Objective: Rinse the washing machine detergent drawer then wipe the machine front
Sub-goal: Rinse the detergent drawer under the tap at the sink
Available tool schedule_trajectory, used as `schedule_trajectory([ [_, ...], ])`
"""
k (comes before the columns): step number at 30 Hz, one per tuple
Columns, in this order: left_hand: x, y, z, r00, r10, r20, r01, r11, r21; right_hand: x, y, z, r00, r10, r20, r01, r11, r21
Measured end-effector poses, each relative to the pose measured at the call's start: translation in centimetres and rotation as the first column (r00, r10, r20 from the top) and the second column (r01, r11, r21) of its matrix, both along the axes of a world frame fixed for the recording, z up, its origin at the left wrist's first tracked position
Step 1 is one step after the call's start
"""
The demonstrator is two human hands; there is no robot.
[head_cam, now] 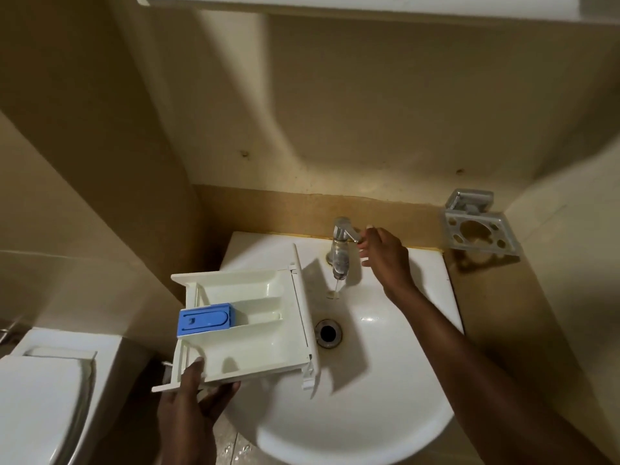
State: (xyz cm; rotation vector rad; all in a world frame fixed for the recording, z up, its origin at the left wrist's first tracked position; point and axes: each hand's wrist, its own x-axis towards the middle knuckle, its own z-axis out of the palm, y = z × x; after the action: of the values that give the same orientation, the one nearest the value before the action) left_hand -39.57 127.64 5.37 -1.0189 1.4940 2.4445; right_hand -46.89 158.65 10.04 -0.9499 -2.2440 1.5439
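The left hand (193, 407) is clasped round the near corner of the white detergent drawer (235, 290), which is held over the left side of the washbasin (369, 431). The lever of the chrome tap (340, 250) is pinched by the right hand (382, 253), and a thin stream of water is seen falling into the basin, just beside the drawer. A blue siphon cap (206, 318) is seated in the drawer's middle compartment.

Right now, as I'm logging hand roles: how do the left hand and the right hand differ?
The left hand grips the detergent drawer at its near edge, thumb on top, fingers beneath; the right hand pinches the tap lever. The left hand sits low at the front left of the sink; the right hand reaches to its back edge. Both are bare and busy.
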Motion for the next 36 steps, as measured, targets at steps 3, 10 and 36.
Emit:
schedule_trajectory([
  [3, 0.2, -0.1, -0.1, 0.999, -0.022, -0.048, 0.02, 0.999, -0.042, -0.8, 0.3, 0.3, 0.998, 0.046, 0.035, -0.051, 0.985, 0.163],
  [10, 0.7, -0.8, 0.0, 0.997, -0.049, -0.058, 0.046, 0.997, -0.056, -2.6, 0.8, 0.2, 0.989, 0.014, 0.15, -0.055, 0.96, 0.276],
  [36, 3.0, 3.0, 2.0, 0.969, -0.195, 0.153, 0.129, 0.923, 0.362, 6.8, -6.7, 2.8, 0.9, 0.407, 0.158, -0.347, 0.886, -0.307],
])
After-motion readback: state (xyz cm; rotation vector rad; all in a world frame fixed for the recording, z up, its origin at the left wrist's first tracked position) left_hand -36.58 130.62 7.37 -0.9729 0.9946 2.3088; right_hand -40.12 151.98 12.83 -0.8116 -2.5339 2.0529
